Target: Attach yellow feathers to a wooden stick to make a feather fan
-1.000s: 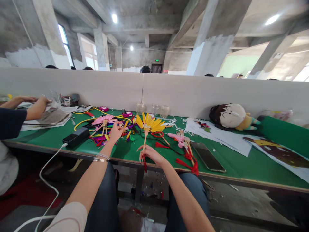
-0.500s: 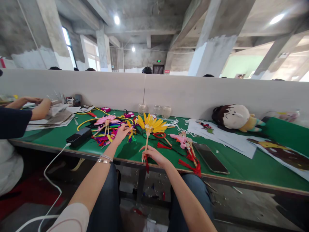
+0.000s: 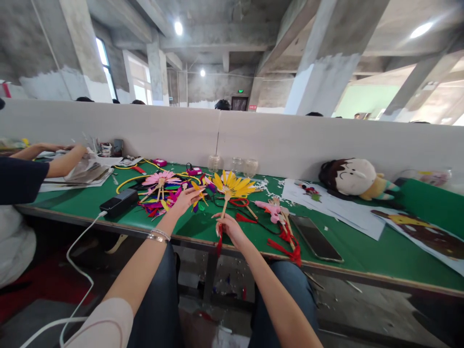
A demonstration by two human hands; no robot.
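My right hand (image 3: 228, 227) is closed on the wooden handle of a yellow petal fan (image 3: 232, 183), which stands over the green table (image 3: 348, 251) near its front edge, with a red tassel hanging below my fingers. My left hand (image 3: 186, 199) reaches into a pile of coloured petals (image 3: 161, 205), fingers spread, with a yellow petal (image 3: 198, 189) at its fingertips. A pink petal fan (image 3: 159, 179) lies just behind the pile. A bracelet sits on my left wrist.
A phone (image 3: 315, 232) lies face up right of my right hand, beside red tassels (image 3: 288, 246) and a pink glue gun (image 3: 268, 208). A black power pack (image 3: 119, 203) with a white cable sits at the left. A plush doll (image 3: 353, 176) and papers lie further right. Another person's arms (image 3: 54, 162) work at the far left.
My left hand moved right, out of the petal pile towards the yellow fan. My right hand shifted slightly and tilted the fan to the right.
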